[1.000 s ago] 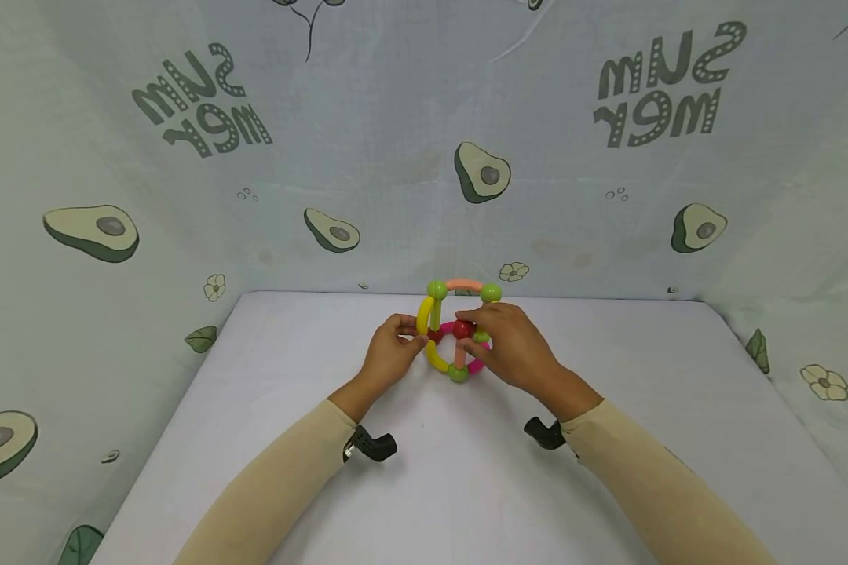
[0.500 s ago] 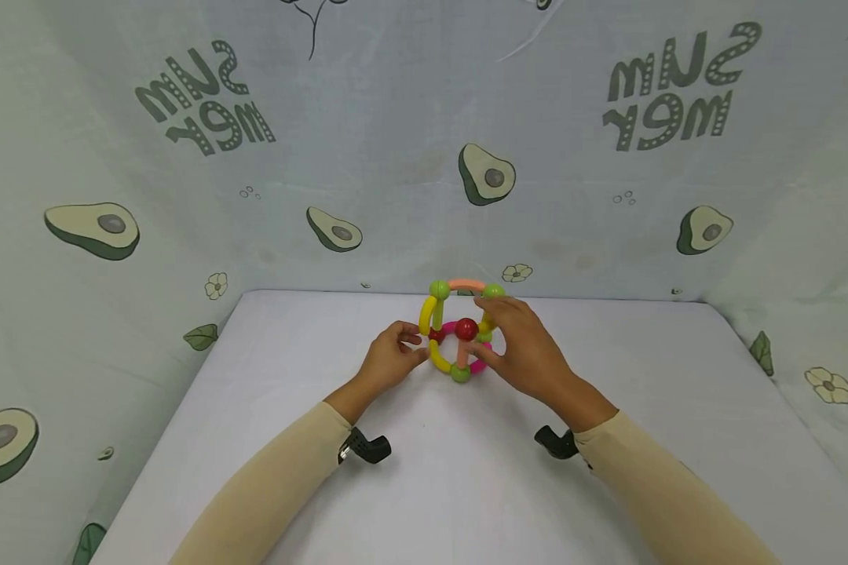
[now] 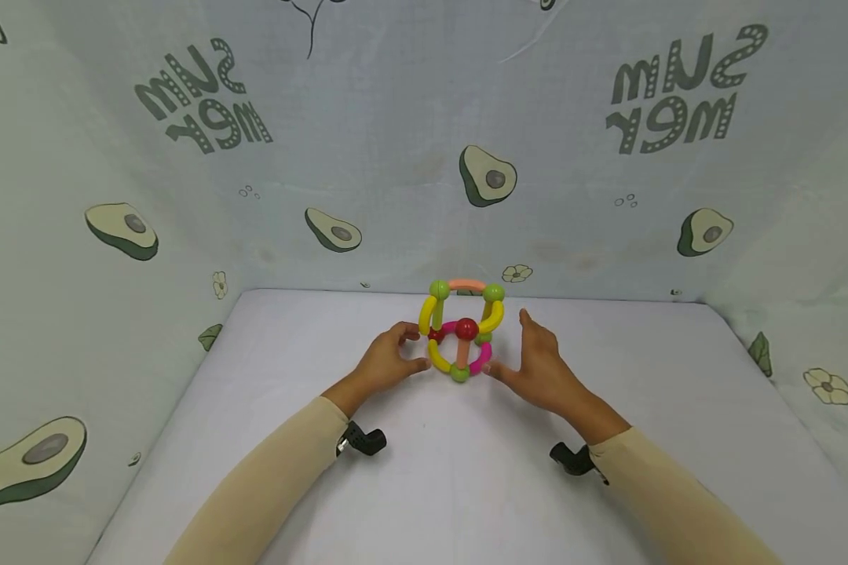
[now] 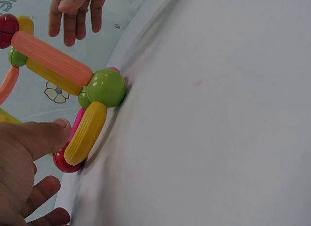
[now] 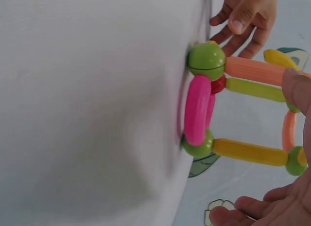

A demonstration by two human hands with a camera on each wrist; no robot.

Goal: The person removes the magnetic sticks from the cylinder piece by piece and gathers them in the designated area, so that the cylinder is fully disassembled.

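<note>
A frame built of coloured rods and balls [image 3: 462,355] stands upright on the table, shaped like a three-sided prism. Its lower ring has a yellow and two pink curved rods [image 5: 198,109]; straight uprights carry a top ring of yellow and salmon curved rods. Green balls [image 4: 107,87] and red balls [image 3: 466,329] join the rods at the corners. My left hand [image 3: 385,362] is at the frame's left side, fingers relaxed, thumb close to the lower yellow rod [image 4: 86,133]. To the right, my right hand [image 3: 542,369] is spread beside the frame, holding nothing.
The white table [image 3: 424,486] ends at a back edge just behind the frame. A pale cloth [image 3: 396,118] printed with avocados hangs behind and at the sides. Black wrist-worn devices [image 3: 363,439] stick out below both wrists.
My right hand has let go of the red top ball and drawn away to the right, fingers spreading. The left fingers have loosened from the frame. The frame stays in place.
</note>
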